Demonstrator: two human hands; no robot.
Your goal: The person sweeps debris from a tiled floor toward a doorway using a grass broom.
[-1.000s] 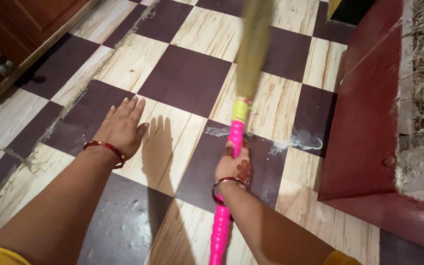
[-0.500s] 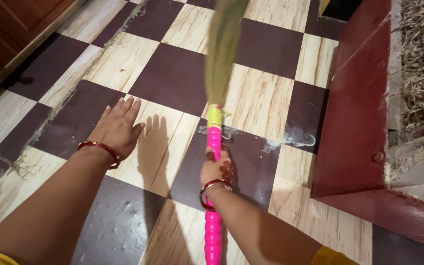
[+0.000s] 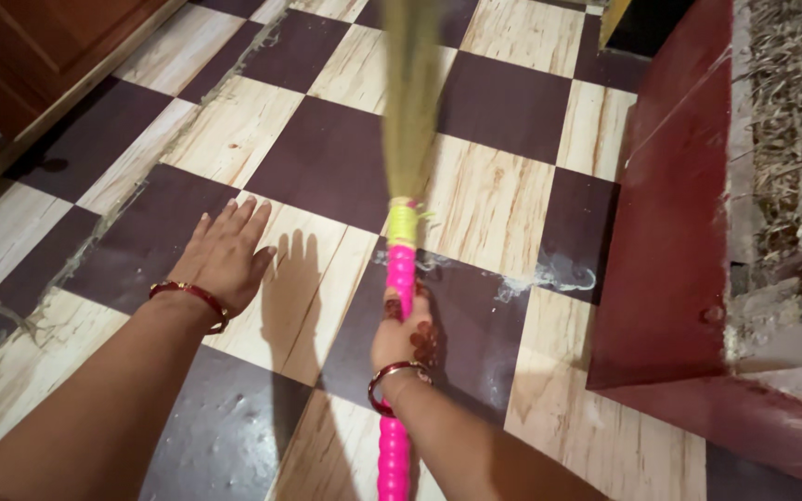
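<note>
Two hands are in view above a checkered floor [image 3: 327, 158] of dark and wood-grain tiles. The right hand [image 3: 404, 332] is wrapped around the pink handle of a broom [image 3: 401, 269], whose straw bristles extend forward over the tiles. The left hand [image 3: 225, 255] hangs flat, fingers extended and close together, gripping nothing. A dark red step [image 3: 670, 232] stands to the right.
</note>
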